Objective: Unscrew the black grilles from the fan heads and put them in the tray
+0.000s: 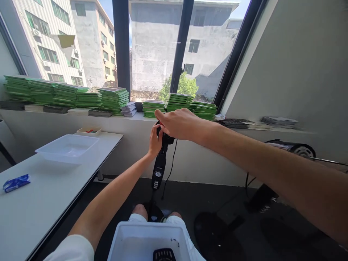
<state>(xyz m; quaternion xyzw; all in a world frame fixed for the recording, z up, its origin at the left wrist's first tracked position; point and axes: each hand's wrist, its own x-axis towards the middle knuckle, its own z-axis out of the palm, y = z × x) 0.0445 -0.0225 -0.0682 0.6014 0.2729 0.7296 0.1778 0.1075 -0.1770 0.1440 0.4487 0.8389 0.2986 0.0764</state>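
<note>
In front of me stands a black pedestal fan stand (160, 165) with a round dial and buttons on its control panel; no blades show on it. My left hand (155, 141) is closed around the head at the top of the stand. My right hand (178, 122) reaches over the same head with its fingers bent down onto it. A small spot of red shows under the right fingers, and the rest of what they grip is hidden. On my lap sits a white plastic tub (150, 226), with a black slotted part (164, 255) inside.
To the left, a white table (54, 188) bears a clear plastic bin (67, 148), a small tray (88, 131) of red pieces and a blue packet (16, 183). Stacks of green booklets (114, 99) line the windowsill. Another black round base (214, 232) lies at right.
</note>
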